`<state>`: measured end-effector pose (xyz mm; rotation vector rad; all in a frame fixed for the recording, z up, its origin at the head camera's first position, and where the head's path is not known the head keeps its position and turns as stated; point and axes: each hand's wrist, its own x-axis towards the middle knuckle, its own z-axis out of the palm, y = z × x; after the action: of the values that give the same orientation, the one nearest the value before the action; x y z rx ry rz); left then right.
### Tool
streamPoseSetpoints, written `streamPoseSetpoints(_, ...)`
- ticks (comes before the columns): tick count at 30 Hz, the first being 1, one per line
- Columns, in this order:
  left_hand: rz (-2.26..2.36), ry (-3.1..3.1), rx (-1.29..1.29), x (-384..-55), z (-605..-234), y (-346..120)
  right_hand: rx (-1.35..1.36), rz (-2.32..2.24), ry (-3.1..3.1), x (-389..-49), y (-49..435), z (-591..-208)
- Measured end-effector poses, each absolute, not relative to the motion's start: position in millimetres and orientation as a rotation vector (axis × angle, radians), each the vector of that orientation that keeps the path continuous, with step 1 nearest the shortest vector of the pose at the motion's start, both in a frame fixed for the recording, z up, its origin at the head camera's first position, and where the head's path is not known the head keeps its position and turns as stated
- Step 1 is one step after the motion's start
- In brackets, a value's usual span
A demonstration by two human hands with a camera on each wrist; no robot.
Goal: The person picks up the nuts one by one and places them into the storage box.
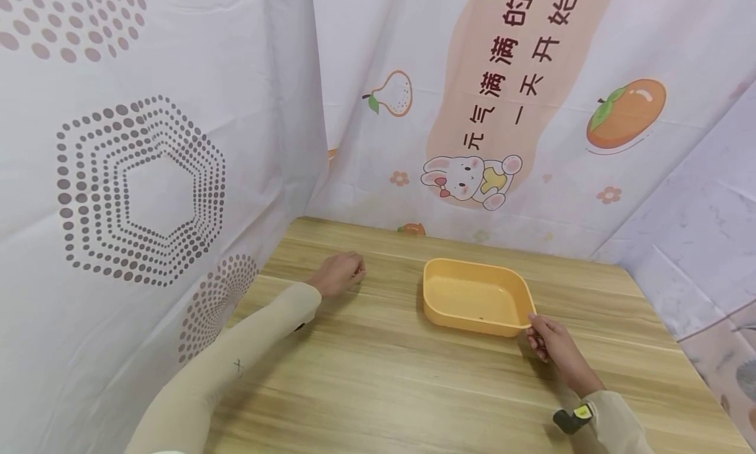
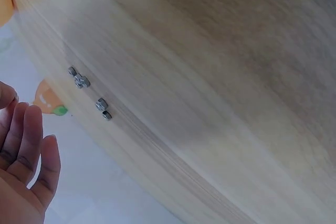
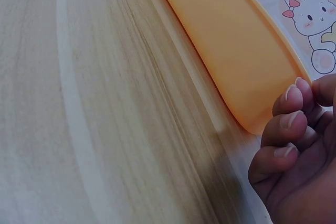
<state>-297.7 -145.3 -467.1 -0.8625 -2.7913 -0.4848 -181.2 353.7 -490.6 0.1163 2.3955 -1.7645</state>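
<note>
A shallow yellow plastic tray (image 1: 472, 325) sits on the table, right of the middle. My right hand (image 1: 552, 346) pinches its near right corner, with the thumb at the rim; the right wrist view shows the other fingers curled below. A tiny dark speck lies on the tray floor, too small to identify. My left hand (image 1: 339, 273) is low over the table's far left, well apart from the tray. In the left wrist view, its thumb and fingertips come together, and whether anything sits between them is hidden. Several small metal nuts (image 2: 81, 81) lie on the table near that hand.
The wood-grain table (image 1: 378, 375) meets a printed curtain (image 1: 378, 172) along its back edge. Another white curtain (image 1: 165, 198) with dotted patterns hangs close along the left side. More cloth (image 1: 697, 244) hangs at the right.
</note>
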Motion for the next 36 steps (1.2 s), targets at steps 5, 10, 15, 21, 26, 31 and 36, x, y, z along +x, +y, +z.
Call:
streamPoseSetpoints(5,-0.481,-2.795,-0.870,-297,-465,-142,0.111,-1.771,2.395,-180,353,-490)
streamPoseSetpoints(10,-0.482,-2.802,-0.858,-297,-464,-138,0.105,-1.767,2.403,-179,351,-488)
streamPoseSetpoints(15,-0.482,-2.786,-0.880,-297,-465,-133,0.103,-1.771,2.398,-179,351,-488)
streamPoseSetpoints(21,-0.477,-2.773,-0.906,-298,-465,-129,0.107,-1.783,2.393,-179,351,-488)
streamPoseSetpoints(26,-0.464,-2.771,-0.912,-298,-463,-123,0.111,-1.785,2.392,-179,352,-489)
streamPoseSetpoints(31,-0.476,-2.776,-0.916,-295,-460,-114,0.109,-1.781,2.397,-179,352,-489)
streamPoseSetpoints(36,-0.494,-2.771,-0.938,-291,-457,-106,0.106,-1.778,2.406,-178,352,-490)
